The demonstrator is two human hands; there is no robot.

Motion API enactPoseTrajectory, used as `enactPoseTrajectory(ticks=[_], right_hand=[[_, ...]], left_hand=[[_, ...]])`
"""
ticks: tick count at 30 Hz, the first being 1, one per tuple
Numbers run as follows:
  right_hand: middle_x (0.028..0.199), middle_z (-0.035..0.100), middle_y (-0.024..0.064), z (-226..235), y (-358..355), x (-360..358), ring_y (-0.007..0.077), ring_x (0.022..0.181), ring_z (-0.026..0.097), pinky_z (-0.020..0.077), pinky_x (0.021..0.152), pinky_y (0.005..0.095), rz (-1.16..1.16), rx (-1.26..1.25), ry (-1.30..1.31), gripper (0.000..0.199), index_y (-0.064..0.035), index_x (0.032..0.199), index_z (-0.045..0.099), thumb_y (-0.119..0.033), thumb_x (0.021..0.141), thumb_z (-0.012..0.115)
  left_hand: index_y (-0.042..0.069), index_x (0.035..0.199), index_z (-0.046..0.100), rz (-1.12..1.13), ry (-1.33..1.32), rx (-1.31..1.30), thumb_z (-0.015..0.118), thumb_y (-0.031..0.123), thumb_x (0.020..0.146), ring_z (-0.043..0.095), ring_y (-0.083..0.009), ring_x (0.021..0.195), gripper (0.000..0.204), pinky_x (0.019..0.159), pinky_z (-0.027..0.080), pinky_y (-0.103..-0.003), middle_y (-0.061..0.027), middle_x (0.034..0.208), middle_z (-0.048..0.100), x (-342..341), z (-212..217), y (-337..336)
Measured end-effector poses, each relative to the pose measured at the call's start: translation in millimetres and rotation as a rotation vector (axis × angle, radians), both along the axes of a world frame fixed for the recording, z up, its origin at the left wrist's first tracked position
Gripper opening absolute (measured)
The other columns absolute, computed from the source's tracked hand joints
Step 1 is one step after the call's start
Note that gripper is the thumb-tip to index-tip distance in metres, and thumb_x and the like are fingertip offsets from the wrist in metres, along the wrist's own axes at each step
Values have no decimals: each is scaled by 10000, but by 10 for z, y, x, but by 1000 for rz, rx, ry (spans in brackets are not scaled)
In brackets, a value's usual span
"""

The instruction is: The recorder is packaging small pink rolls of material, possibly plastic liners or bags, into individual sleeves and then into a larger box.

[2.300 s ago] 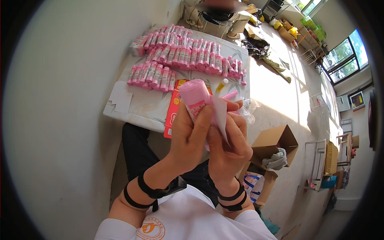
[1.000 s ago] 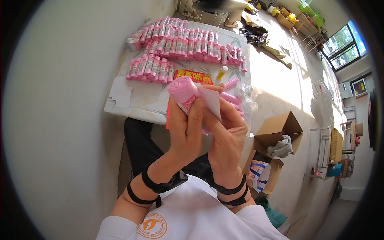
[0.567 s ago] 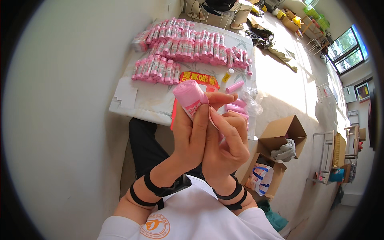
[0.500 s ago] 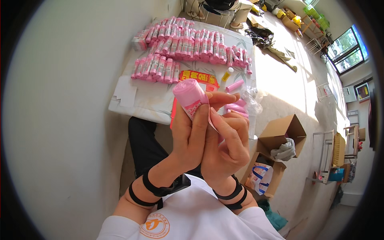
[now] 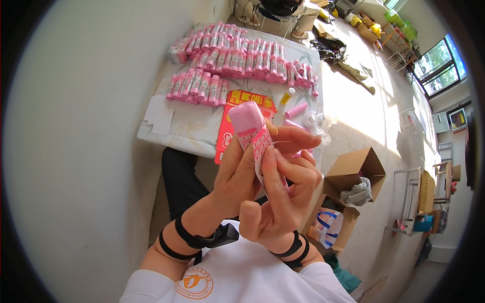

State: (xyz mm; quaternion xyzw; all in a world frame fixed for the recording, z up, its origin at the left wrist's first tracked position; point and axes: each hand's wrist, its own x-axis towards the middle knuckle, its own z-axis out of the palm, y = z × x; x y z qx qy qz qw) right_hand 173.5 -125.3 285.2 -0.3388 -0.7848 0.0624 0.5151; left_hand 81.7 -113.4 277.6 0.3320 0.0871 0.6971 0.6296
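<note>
Two hands (image 5: pixel 236 174) (image 5: pixel 285 194), grip pinching labelled pink roll (image 5: pixel 247 119), overlapping red packaging (image 5: pixel 225 130), yellow tube (image 5: pixel 287 96) beyond

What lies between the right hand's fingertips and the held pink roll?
A patterned pink-and-white label lies between the right hand and the pink roll, seen in the head view.

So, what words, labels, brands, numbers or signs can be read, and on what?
I don't copy wording, but print shows here:
Red packaging: large, bold characters.
White shirt: orange emblem; its ring lettering is too small.
Rolls on the table: labels too small.
Held pink roll: patterned label, no legible words.
</note>
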Motion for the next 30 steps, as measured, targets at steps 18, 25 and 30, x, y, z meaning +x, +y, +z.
enactPoseTrajectory(ticks=[18, 25, 30], right_hand=[[1030, 495, 166, -189, 59, -12, 298, 937, 464, 385, 879, 447, -84, 3, 21, 621, 113, 1134, 603, -444, 881, 491], [1062, 513, 165, -45, -29, 98, 304, 980, 466, 367, 917, 434, -35, -139, 125, 634, 90, 1174, 564, -453, 846, 537], [1079, 503, 199, -35, -94, 122, 323, 1024, 488, 365, 955, 453, -58, -235, 183, 677, 116, 1284, 452, -445, 904, 440]], left_hand=[[-2, 1267, 438, -10, 119, -212, 289, 323, 1021, 512, -247, 1163, 434, 991, 409, -380, -202, 1293, 489, 29, 147, 3], [-2, 1227, 493, -34, 17, -138, 314, 271, 1029, 565, -125, 994, 382, 907, 451, -303, -136, 1210, 571, 134, 104, 29], [67, 1187, 403, -36, 196, -47, 298, 295, 1021, 474, -342, 1236, 302, 983, 419, -476, -231, 1286, 503, 111, 23, 60]])
